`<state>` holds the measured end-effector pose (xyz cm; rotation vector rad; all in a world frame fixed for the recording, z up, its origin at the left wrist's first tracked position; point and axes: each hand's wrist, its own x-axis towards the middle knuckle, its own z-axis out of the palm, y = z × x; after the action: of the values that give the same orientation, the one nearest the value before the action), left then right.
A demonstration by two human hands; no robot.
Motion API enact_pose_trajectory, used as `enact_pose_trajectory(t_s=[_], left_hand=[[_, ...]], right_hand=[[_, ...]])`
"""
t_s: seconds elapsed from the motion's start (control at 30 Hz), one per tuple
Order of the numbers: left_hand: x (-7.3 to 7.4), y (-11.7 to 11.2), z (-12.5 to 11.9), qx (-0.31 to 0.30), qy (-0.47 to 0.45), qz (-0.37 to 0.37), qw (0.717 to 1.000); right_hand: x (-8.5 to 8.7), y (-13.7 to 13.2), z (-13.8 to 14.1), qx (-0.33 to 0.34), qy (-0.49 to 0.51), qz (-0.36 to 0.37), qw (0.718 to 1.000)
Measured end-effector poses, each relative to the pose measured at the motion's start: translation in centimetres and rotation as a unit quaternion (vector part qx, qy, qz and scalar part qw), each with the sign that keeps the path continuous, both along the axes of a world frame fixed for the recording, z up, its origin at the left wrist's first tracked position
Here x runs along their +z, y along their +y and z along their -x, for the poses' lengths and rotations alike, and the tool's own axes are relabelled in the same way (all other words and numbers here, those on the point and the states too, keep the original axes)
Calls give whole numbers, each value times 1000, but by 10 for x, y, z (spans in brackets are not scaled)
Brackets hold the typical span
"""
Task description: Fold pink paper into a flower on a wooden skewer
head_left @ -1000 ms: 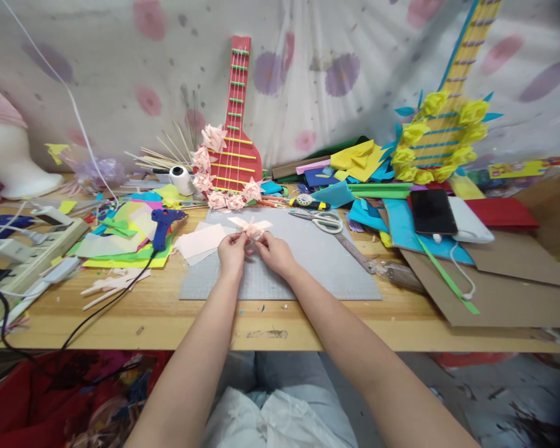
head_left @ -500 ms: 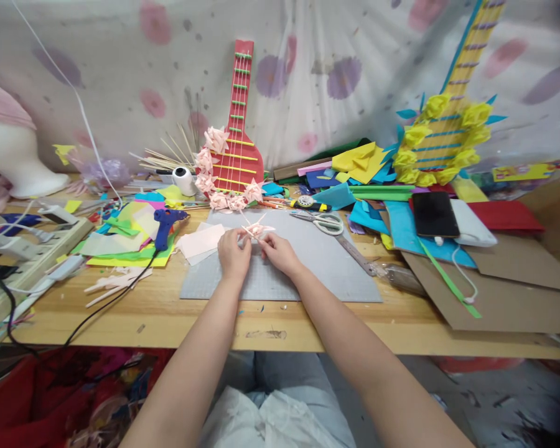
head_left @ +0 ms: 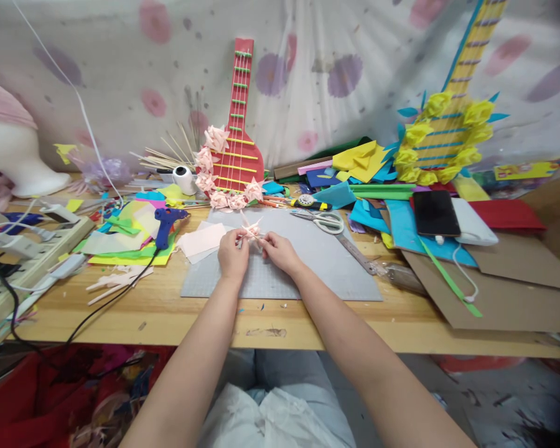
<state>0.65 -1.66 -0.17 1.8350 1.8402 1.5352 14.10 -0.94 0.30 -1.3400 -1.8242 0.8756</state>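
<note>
Taking the pink paper flower (head_left: 252,231) as the clock's centre, one white mannequin head (head_left: 9,155) stands between nine and ten o'clock. At nine lies one power strip (head_left: 72,239) with several plugs in it. At eight, below the edge of the surface (head_left: 121,326), a red bag or bin (head_left: 9,404), I cannot tell which, holds jumbled scraps. Back at nine comes a pile of coloured sheets (head_left: 126,233) with one blue glue gun (head_left: 165,227) at its right side; the gun's black cord runs across some pink strips (head_left: 121,278). Nearer, also at nine, are at least two pale sheets (head_left: 203,239), and at ten one white spool (head_left: 183,180). Between eleven and twelve a red paper guitar (head_left: 242,155) carries six pink flowers.

The flower itself is above one grey mat (head_left: 336,277), pinched between two hands. The left hand (head_left: 234,255) is nearly closed, fingertips on its left side; the right hand (head_left: 280,252) pinches its lower right edge. Fingers hide part of it.

At three o'clock lie one pair of scissors (head_left: 326,222) and one metal ruler (head_left: 357,255), touching. Between two and three stands a yellow guitar (head_left: 441,143); at three, farther out, one black phone (head_left: 434,213), then two brown cardboard sheets (head_left: 485,298).
</note>
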Motion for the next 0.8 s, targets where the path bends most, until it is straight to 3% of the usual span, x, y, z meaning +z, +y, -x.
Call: enact_pose_trajectory(t_s=[0.4, 0.57, 0.8], left_hand=[[1, -3, 0, -4, -26, 2, 1000], [0, -4, 0, 6, -39, -9, 999], [-1, -8, -1, 9, -122, -4, 993]], right_hand=[[4, 0, 0, 17, -69, -33, 997], [7, -3, -2, 14, -99, -81, 992], [13, -6, -4, 24, -127, -115, 985]])
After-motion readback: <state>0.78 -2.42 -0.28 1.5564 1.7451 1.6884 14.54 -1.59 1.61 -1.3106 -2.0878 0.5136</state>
